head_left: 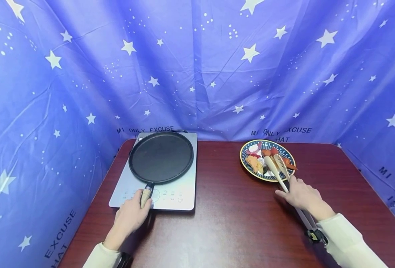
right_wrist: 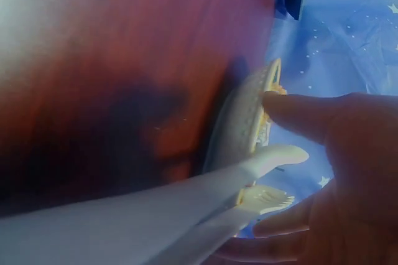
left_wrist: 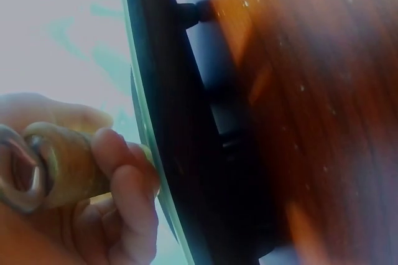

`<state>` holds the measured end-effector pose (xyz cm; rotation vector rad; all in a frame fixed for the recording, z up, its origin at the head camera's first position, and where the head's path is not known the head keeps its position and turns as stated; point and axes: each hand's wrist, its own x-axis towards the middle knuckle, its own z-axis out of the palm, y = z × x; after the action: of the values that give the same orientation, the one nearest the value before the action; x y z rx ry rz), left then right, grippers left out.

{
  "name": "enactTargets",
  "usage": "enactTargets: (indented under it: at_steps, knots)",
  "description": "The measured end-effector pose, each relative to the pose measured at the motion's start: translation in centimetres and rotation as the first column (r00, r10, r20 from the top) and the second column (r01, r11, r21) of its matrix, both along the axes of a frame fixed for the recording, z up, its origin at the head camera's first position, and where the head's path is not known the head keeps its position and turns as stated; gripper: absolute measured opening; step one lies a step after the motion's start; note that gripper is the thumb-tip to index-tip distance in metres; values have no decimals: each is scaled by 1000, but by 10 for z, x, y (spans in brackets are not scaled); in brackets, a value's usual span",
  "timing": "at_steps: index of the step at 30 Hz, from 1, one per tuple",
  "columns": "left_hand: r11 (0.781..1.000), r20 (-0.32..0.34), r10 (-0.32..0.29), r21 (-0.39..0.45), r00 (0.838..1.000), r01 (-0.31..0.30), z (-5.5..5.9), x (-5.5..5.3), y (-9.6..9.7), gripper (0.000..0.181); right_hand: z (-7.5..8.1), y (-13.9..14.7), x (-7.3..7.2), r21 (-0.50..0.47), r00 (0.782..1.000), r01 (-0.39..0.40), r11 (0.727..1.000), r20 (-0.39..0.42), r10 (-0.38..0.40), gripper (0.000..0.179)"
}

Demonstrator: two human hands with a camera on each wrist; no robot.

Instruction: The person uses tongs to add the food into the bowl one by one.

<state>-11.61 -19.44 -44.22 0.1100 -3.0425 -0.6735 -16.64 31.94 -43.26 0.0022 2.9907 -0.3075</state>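
A black round flat pan (head_left: 162,156) sits on the silver induction cooker (head_left: 187,197). My left hand (head_left: 132,214) grips its wooden handle (head_left: 145,198), and in the left wrist view the fingers curl round that handle (left_wrist: 71,165), which ends in a metal ring. Light-coloured tongs (head_left: 272,168) lean over the near rim of a patterned plate (head_left: 246,170), tips above the food. My right hand (head_left: 304,195) is over the tongs with thumb and fingers spread. In the right wrist view the tongs' arms (right_wrist: 186,196) pass between thumb and fingers, and any contact is unclear.
Pieces of food (head_left: 252,162), orange, red and white, lie on the plate at the back right. Everything stands on a dark red wooden table (head_left: 224,208). Blue star-printed curtains (head_left: 197,74) enclose the back and sides. A dark cord (head_left: 180,131) lies behind the cooker.
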Motion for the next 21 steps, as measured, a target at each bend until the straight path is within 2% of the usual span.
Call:
enactTargets:
  at_steps: [4,10,21]
  knots:
    - [1000,0,1,9,1000,-1,-2,-2,1,50,-4,4,7,1,999,13,1000,30,-14,69]
    - [1000,2,1,6,1000,-1,-5,-2,2,51,-6,8,13,4,997,56,998,58,-56,66]
    - [999,17,-11,-33,1000,12,3,0,5,42,-16,14,22,-5,996,93,996,15,-93,72]
